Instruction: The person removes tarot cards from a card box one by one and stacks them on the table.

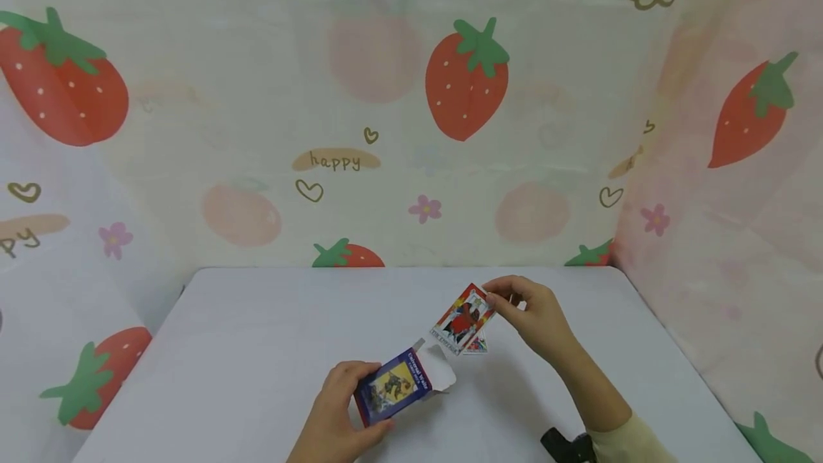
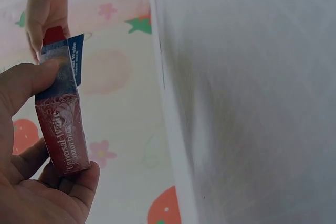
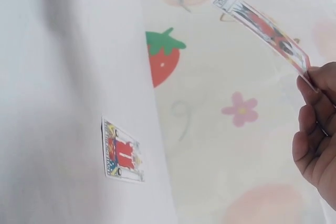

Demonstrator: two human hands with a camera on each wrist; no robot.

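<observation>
My left hand grips a blue and red tarot deck box between thumb and fingers, tilted above the table. Its white end flap hangs open toward the right. In the left wrist view, "Universal Waite Tarot Deck" reads on the red side of the box. My right hand pinches a tarot card by its upper corner, picture side showing, just beyond the box's open end. Below it another tarot card lies face up on the table, mostly covered by the held card in the head view.
The white table reaches back to a strawberry-printed backdrop, which also hangs at both sides. A black strap-like device sits at my right forearm, near the sleeve.
</observation>
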